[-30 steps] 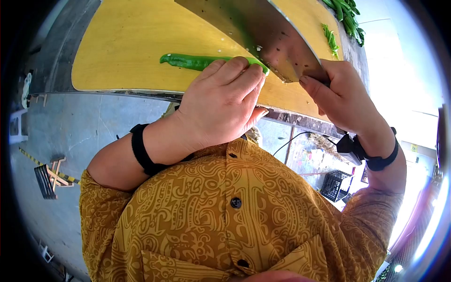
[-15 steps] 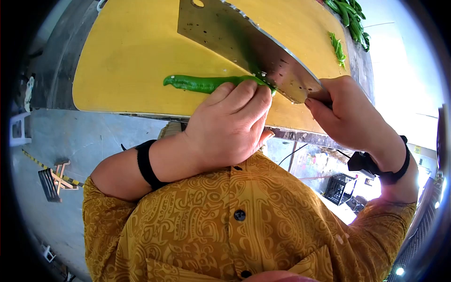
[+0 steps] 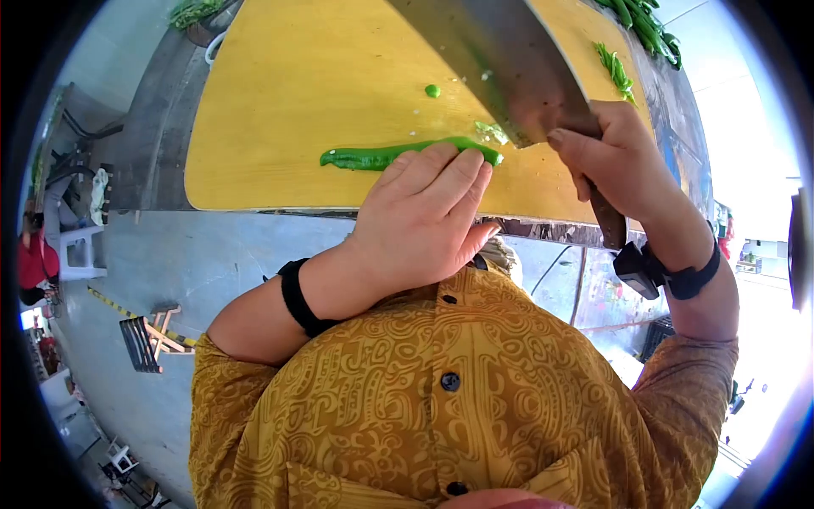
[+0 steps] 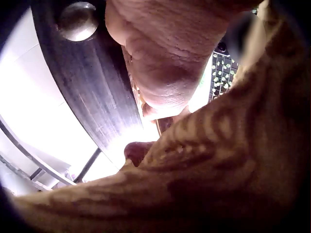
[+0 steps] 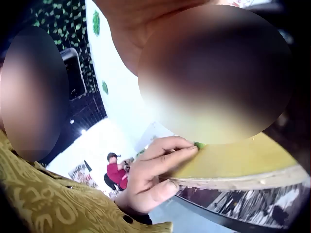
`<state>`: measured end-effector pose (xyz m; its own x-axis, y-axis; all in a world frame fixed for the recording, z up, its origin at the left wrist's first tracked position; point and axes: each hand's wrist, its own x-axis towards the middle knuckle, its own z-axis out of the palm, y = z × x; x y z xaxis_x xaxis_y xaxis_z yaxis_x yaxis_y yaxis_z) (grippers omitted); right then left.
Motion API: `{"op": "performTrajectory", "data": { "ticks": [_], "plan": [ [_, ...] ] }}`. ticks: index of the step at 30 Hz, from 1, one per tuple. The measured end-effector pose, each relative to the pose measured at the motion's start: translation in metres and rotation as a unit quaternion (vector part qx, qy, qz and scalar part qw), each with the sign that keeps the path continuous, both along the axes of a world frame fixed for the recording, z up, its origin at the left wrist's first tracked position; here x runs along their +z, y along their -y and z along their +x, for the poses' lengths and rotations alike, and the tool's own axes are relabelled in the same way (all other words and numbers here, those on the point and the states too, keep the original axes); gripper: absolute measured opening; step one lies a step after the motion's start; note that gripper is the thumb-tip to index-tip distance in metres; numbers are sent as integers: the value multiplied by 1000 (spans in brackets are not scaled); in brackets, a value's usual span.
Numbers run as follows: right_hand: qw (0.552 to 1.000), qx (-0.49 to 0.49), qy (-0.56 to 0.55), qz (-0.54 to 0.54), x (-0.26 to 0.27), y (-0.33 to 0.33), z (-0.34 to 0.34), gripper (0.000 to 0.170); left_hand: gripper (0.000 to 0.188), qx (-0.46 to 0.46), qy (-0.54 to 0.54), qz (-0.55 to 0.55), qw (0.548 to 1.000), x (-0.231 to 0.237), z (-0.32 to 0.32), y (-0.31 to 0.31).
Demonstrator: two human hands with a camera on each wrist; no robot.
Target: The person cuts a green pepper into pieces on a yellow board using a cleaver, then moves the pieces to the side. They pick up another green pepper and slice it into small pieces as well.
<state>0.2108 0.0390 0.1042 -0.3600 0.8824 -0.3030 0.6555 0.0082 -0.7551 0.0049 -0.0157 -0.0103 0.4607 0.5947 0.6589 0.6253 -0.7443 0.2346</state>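
Note:
A long green pepper (image 3: 365, 159) lies across the yellow cutting board (image 3: 280, 102) near its front edge. My left hand (image 3: 424, 204) presses on the pepper's right part with its fingers extended, the thumb apart below. In the right wrist view the left hand's fingertips rest at a bit of green on the board. My right hand (image 3: 623, 157) grips a cleaver (image 3: 509, 64), its broad blade raised over the board and pointing up and left. Beside the pepper's cut end lies a pale seedy scrap (image 3: 491, 132). A small green piece (image 3: 432, 91) sits farther back.
Cut green strips (image 3: 615, 72) lie at the board's right side. Whole green peppers (image 3: 649, 36) are heaped beyond the far right corner. Leafy greens (image 3: 193, 12) stand at the back left. Below are a folding stool (image 3: 157, 339) on the floor and a white stool (image 3: 80, 250).
The cleaver, low against the pepper's end half a second ago, has lifted away. A small green piece and a pale scrap now show on the board. The left hand's fingers lie flatter.

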Motion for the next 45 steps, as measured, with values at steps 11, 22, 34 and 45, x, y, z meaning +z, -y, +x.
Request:
{"op": "performTrajectory", "data": {
  "ticks": [11, 22, 34, 45],
  "plan": [
    [930, -136, -341, -8, -47, 34, 47, 17, 36, -48, 50, 39, 997, 14, -5, 2],
    [870, -142, -467, 65, -80, 52, 49, 10, 35, 37, 2, 20, 999, 16, -28, 21],
    [874, -121, -461, 93, -90, 58, 55, 7, 37, 31, -16, -2, 999, 19, -16, 13],
    [895, -95, -408, 153, -96, 60, 53, 3, 39, 26, -26, -5, 999, 20, -10, 2]
  ]
}}
